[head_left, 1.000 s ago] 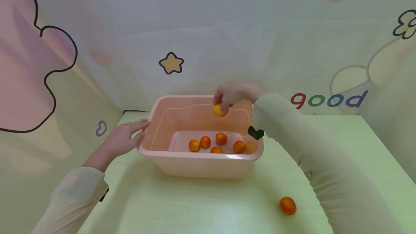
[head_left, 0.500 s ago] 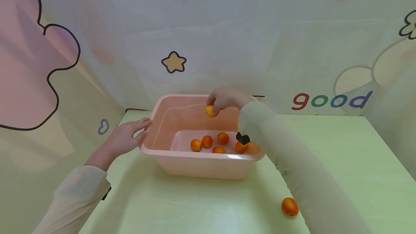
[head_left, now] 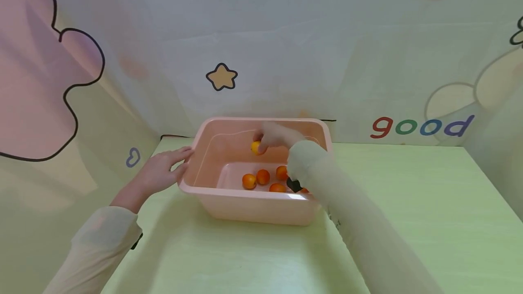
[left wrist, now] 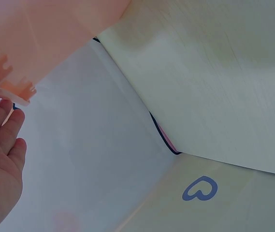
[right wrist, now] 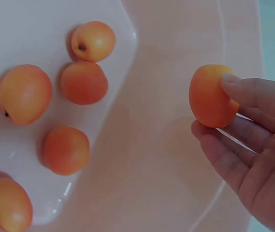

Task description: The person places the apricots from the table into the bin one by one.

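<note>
A pink plastic basin [head_left: 253, 198] stands on the pale green table. My right hand [head_left: 274, 134] is inside its opening, pinching an orange-yellow, apricot-like fruit [head_left: 256, 148] between thumb and fingers, above the basin floor. In the right wrist view this fruit [right wrist: 212, 96] is smooth and oval, with the thumb on its upper side and fingers behind and below. Several similar fruits [right wrist: 25, 94] lie loose on the basin's floor, partly behind my right sleeve in the head view. My left hand [head_left: 161, 172] touches the basin's left rim with extended fingers; its fingertips [left wrist: 17, 116] sit just beneath the rim.
A printed cloth backdrop [head_left: 278, 58] hangs behind the table and along its left side. The table surface [head_left: 408, 185] extends to the right of the basin and in front of it. My right sleeve [head_left: 359, 226] crosses the basin's front right corner.
My right hand has moved left and slightly down into the basin with the fruit. The sleeve now covers the spot of the single fruit on the table. The left hand stays at the rim.
</note>
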The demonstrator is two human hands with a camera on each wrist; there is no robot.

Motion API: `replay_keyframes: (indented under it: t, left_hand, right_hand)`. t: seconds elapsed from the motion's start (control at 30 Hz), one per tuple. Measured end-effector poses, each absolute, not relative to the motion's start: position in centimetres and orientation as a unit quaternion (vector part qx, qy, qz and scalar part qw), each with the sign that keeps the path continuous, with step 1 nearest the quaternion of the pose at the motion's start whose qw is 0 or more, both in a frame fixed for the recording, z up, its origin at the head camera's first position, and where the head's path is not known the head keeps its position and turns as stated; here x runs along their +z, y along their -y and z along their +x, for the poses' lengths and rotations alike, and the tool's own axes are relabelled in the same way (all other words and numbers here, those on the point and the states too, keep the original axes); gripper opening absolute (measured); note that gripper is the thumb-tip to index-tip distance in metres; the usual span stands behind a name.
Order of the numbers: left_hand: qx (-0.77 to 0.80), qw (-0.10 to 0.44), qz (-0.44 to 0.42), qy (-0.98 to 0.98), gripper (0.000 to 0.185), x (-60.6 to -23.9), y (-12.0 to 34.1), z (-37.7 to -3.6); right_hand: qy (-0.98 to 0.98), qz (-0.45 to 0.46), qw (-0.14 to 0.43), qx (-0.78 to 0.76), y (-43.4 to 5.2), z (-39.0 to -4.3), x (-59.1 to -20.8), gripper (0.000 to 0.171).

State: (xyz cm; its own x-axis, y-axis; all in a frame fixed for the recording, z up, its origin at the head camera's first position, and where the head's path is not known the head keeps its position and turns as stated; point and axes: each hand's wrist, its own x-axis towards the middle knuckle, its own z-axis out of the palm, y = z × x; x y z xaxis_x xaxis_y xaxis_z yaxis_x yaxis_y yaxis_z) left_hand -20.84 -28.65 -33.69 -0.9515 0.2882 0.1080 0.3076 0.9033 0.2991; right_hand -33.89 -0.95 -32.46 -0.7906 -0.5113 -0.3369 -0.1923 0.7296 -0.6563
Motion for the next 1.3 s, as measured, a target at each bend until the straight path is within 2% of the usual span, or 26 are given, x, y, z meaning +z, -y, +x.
replay_keyframes:
  t: [0.13, 0.43, 0.7, 0.87, 1.0, 1.17, 1.3]
  left_hand:
    - [-0.158, 0.031, -0.152, 0.975, 0.045, -33.7, 28.7, -20.9]
    - [-0.150, 0.044, -0.158, 0.975, 0.043, -33.6, 28.6, -20.9]
    - [-0.148, 0.043, -0.157, 0.976, 0.043, -33.4, 28.6, -20.8]
    - [-0.146, 0.042, -0.156, 0.976, 0.043, -33.4, 28.6, -20.7]
    - [-0.146, 0.041, -0.154, 0.976, 0.043, -33.4, 28.6, -20.7]
    - [-0.150, 0.040, -0.150, 0.976, 0.043, -33.4, 28.5, -20.7]
    - [-0.155, 0.037, -0.145, 0.977, 0.043, -33.5, 28.5, -20.7]
  right_hand:
    - [-0.894, -0.220, 0.243, -0.304, 1.4, -33.9, -33.3, 0.024]
    - [-0.890, -0.196, 0.250, -0.328, 1.7, -33.4, -34.3, 0.023]
    - [-0.890, -0.182, 0.237, -0.343, 1.7, -33.4, -34.7, 0.016]
    - [-0.907, -0.196, 0.212, -0.306, 2.1, -34.0, -35.1, 0.019]
    - [-0.901, -0.168, 0.228, -0.329, 2.1, -33.7, -35.0, 0.021]
    - [-0.867, -0.060, 0.278, -0.410, 2.0, -30.9, -33.0, 0.024]
    - [-0.792, 0.109, 0.326, -0.506, 1.4, -27.4, -29.9, 0.026]
